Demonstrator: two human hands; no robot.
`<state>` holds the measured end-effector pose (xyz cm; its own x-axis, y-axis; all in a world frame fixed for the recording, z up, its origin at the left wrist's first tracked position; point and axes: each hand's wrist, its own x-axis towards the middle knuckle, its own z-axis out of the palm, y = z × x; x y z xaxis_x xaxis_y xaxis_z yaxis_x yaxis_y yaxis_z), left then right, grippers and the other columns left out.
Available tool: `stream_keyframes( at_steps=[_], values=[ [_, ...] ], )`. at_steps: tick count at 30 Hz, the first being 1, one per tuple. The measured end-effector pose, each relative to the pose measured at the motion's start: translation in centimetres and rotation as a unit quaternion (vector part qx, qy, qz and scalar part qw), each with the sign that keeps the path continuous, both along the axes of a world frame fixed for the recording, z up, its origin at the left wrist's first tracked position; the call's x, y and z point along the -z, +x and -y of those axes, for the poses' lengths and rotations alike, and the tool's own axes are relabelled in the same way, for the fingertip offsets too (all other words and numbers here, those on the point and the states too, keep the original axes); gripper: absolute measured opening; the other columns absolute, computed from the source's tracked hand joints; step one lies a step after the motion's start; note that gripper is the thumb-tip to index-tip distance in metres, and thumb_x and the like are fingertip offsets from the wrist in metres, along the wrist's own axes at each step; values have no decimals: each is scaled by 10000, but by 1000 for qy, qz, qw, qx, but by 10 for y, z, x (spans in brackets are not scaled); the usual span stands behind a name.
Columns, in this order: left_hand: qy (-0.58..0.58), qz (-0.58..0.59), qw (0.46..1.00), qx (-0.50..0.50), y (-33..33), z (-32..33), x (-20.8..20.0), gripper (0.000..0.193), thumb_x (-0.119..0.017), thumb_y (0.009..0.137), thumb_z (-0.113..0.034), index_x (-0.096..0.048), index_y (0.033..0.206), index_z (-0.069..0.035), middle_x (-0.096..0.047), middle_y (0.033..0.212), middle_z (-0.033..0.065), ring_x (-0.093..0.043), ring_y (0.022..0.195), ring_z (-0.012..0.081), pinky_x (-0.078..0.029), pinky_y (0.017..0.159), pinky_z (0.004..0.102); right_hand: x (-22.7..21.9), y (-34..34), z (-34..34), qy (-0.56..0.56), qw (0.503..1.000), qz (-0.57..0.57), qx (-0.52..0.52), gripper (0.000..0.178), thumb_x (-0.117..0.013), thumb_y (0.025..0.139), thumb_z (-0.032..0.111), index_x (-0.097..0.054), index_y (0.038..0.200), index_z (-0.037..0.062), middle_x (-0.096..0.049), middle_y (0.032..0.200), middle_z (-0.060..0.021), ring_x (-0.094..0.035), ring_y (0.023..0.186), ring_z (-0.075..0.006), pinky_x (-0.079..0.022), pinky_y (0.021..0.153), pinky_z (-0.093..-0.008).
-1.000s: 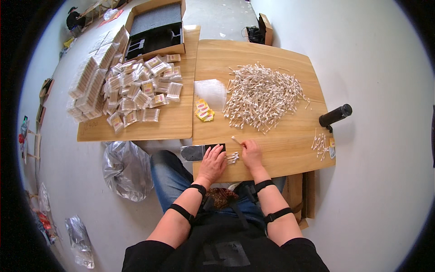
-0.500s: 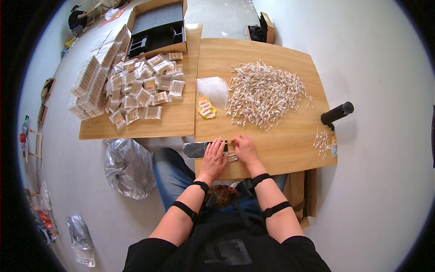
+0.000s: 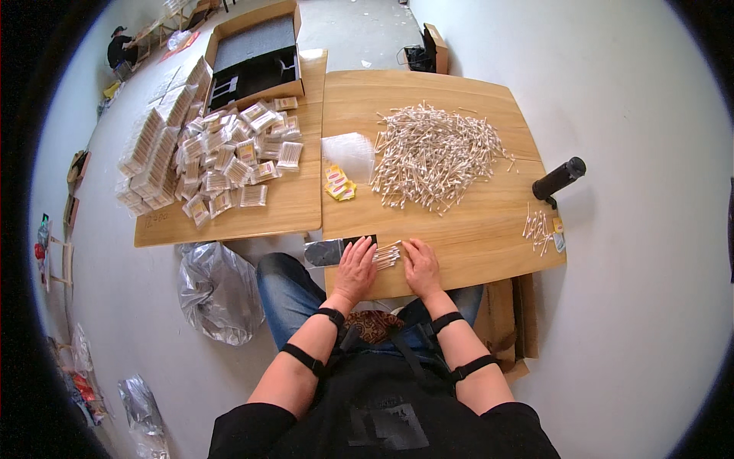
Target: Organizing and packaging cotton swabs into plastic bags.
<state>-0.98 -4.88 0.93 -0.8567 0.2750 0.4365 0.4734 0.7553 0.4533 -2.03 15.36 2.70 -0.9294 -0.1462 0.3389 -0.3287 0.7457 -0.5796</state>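
My left hand [image 3: 355, 269] lies flat, fingers stretched, over a dark flat strip [image 3: 324, 253] with a rounded greyish end, at the near edge of the right table. A small row of cotton swabs [image 3: 388, 257] pokes out from beside its fingers, pointing right. What is under the palm is hidden. My right hand [image 3: 421, 268] is to the right of that row, fingers bent and close together, the tips at the end of the uppermost swab. A large heap of loose cotton swabs [image 3: 440, 157] spreads beyond both hands. Yellow cards [image 3: 339, 183] and clear bags [image 3: 349, 156] lie left of it.
Packed swab bags [image 3: 238, 172] pile on the left table, beside stacked packs [image 3: 147, 141] and an open carton [image 3: 252, 57]. At right stand a black cylinder [image 3: 559, 179] and a few swabs [image 3: 537, 228]. A silver plastic bag [image 3: 218, 294] sits on the floor. Another person [image 3: 121, 49] is far off.
My right hand has moved slightly right and down, uncovering more of the swab row. My left hand stays on the dark strip. The whole view has shifted a little.
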Motion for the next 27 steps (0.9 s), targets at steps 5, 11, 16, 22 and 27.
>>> stream_keyframes(
  at_steps=[5, 11, 16, 22, 27],
  values=[
    [28, 69, 997, -23, 23, -11, -3, 637, -620, 863, -182, -369, 1430, -37, -342, 1493, 214, -339, 1384, 361, -252, 1143, 495, 7, 7, 1, 62, 998, -2, -16, 541, -656, 827, 173, -502, 1317, 5, -515, 1322, -178, -458, 1262, -346, -364, 1071, -446],
    [-78, 107, 988, -82, 35, -24, 4, 708, -601, 900, -325, -298, 1492, -83, -229, 1541, 249, -239, 1421, 415, -218, 1139, 532, 5, 9, 5, 187, 978, 84, -35, 790, -607, 875, 395, -284, 1486, 14, -341, 1524, -166, -294, 1429, -301, -134, 1177, -522],
    [-29, 110, 993, -34, 29, -36, 14, 691, -555, 927, -379, -310, 1481, -46, -215, 1553, 244, -217, 1437, 403, -190, 1154, 526, 6, 14, 9, 270, 956, 86, -73, 769, -592, 872, 358, -287, 1481, 0, -325, 1535, -166, -281, 1437, -297, -130, 1180, -529],
    [0, 128, 991, -33, 21, -37, 9, 678, -537, 938, -378, -319, 1474, -24, -231, 1548, 244, -219, 1443, 378, -181, 1159, 522, 20, 18, 10, 195, 978, 60, -48, 742, -577, 885, 345, -300, 1468, -22, -336, 1521, -193, -296, 1424, -323, -145, 1168, -549],
    [-57, 136, 987, -70, 26, -24, 6, 693, -559, 924, -364, -310, 1484, -40, -229, 1551, 235, -216, 1442, 387, -177, 1160, 523, 16, 16, 8, 193, 980, 42, -40, 733, -554, 907, 391, -317, 1454, -36, -367, 1495, -208, -323, 1405, -334, -182, 1155, -548]
  ],
)
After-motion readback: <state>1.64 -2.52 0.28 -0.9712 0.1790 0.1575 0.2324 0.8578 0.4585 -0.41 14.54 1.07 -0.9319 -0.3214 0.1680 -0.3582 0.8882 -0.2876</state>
